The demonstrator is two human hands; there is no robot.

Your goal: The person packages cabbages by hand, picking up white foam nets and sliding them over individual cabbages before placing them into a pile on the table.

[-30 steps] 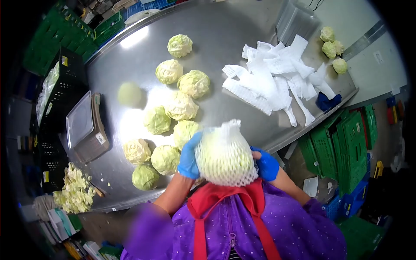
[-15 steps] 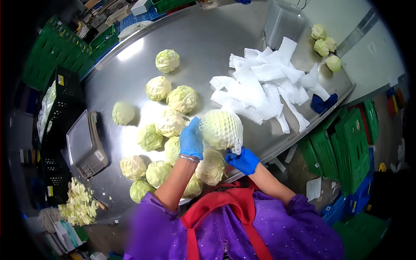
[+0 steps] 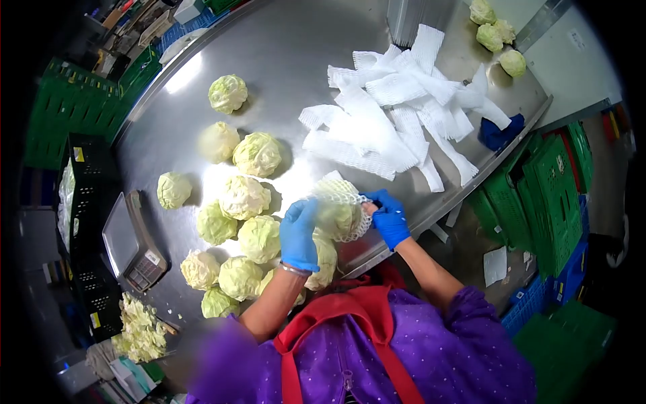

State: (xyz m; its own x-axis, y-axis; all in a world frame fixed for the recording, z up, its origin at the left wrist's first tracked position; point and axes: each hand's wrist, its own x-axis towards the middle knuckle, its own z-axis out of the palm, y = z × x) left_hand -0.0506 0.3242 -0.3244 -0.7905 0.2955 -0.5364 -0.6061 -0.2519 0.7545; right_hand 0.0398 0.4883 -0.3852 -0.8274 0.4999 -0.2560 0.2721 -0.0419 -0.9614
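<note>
Over the grey metal tabletop [image 3: 182, 128], a round pale-green cabbage [image 3: 339, 217] in white mesh netting [image 3: 344, 195] sits between the blue-gloved left hand [image 3: 299, 235], fingers curled, grip unclear, and the blue-gloved right hand [image 3: 389, 220], fingers pinching the netting's edge. Sleeving seems underway; adjusting it calls for steady support.

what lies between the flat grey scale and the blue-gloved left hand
Round pale-green cabbages, on the shiny steel table, in the head view.

Netted cabb. [image 3: 341, 217] ptly blurred; L sleeve [image 3: 225, 353] too.
</note>
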